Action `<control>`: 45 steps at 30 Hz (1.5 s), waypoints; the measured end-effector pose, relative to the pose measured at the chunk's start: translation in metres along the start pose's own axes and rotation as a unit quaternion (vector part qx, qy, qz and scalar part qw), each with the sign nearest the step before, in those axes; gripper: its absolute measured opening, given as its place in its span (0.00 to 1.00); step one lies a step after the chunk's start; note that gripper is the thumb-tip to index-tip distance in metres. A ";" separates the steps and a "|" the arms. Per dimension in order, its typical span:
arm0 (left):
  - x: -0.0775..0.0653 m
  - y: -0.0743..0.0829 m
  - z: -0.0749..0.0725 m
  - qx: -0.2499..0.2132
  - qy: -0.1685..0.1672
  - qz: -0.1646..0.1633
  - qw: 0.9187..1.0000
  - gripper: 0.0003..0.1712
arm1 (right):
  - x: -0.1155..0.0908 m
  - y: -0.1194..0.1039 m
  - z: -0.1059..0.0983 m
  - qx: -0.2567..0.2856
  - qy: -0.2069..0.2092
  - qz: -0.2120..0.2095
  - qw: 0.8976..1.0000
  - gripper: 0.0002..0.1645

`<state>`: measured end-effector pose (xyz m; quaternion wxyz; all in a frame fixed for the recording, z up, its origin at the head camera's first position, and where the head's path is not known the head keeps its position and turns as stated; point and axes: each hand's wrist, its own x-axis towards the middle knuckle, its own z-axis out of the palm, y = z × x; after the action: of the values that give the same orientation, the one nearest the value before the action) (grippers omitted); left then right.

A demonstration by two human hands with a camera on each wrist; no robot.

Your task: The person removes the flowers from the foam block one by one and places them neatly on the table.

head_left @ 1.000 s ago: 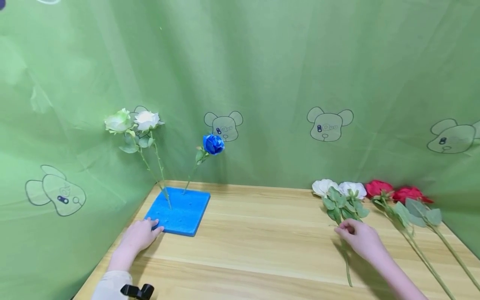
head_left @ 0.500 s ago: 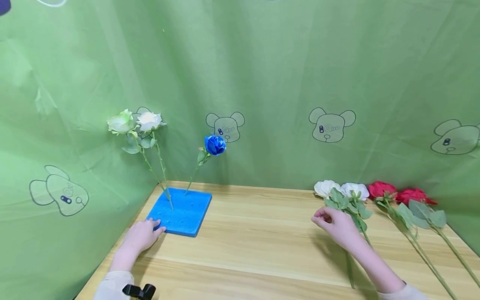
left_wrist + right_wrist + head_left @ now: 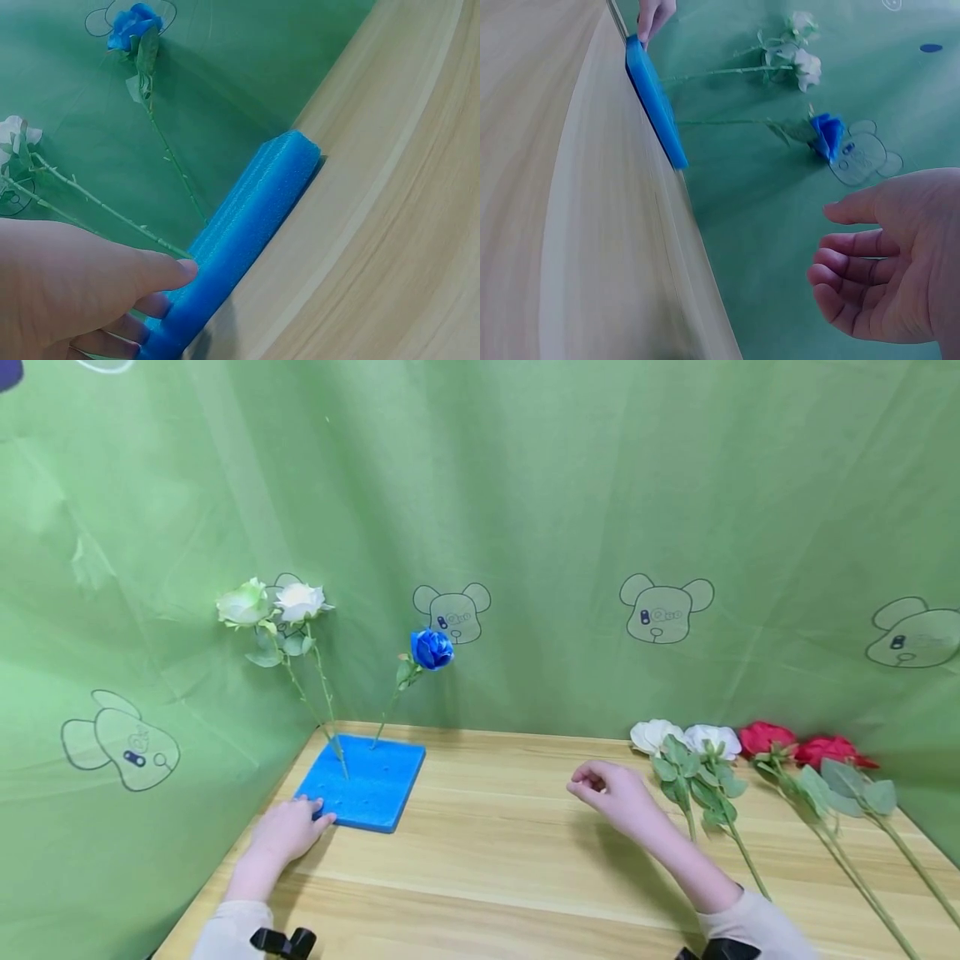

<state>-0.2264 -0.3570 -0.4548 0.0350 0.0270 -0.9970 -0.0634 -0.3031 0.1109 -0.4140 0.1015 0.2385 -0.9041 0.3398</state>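
A blue foam board (image 3: pixel 375 797) lies at the table's left, with two whitish roses (image 3: pixel 300 602) and a blue rose (image 3: pixel 431 649) standing in it on thin stems. My left hand (image 3: pixel 287 831) holds the board's near left corner; the left wrist view has the thumb (image 3: pixel 176 270) against its edge and the fingers bent beside it. Over the middle right of the table, my right hand (image 3: pixel 615 793) hovers with loosely curled fingers. Nothing sits between its thumb and fingers (image 3: pixel 855 268) in the right wrist view. Two white roses (image 3: pixel 712 741) lie just beyond it to the right.
Two red roses (image 3: pixel 832 749) lie farther right, their long stems running toward the near right. A green curtain (image 3: pixel 525 527) with printed bear heads hangs behind the wooden table (image 3: pixel 480 877) and along its sides.
My right hand has moved left, away from the white roses' stems, carrying nothing; those roses still lie in place. My left hand stays on the foam board.
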 end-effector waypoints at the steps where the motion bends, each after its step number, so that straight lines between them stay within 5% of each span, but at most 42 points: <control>1: 0.000 0.000 0.000 0.005 0.002 0.001 1.000 0.29 | 0.002 -0.002 0.002 0.004 -0.004 -0.003 1.000 0.06; 21: 0.006 0.004 0.010 0.032 0.057 -0.012 0.998 0.28 | 0.040 -0.033 0.061 0.065 -0.042 -0.052 0.996 0.04; 45: 0.008 0.002 0.012 0.028 0.062 -0.014 0.998 0.31 | 0.073 -0.086 0.145 0.150 -0.103 -0.099 0.978 0.06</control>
<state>-0.2355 -0.3541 -0.4659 0.0950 0.0461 -0.9938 -0.0341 -0.3265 -0.0684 -0.4483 0.0039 0.3727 -0.8204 0.4336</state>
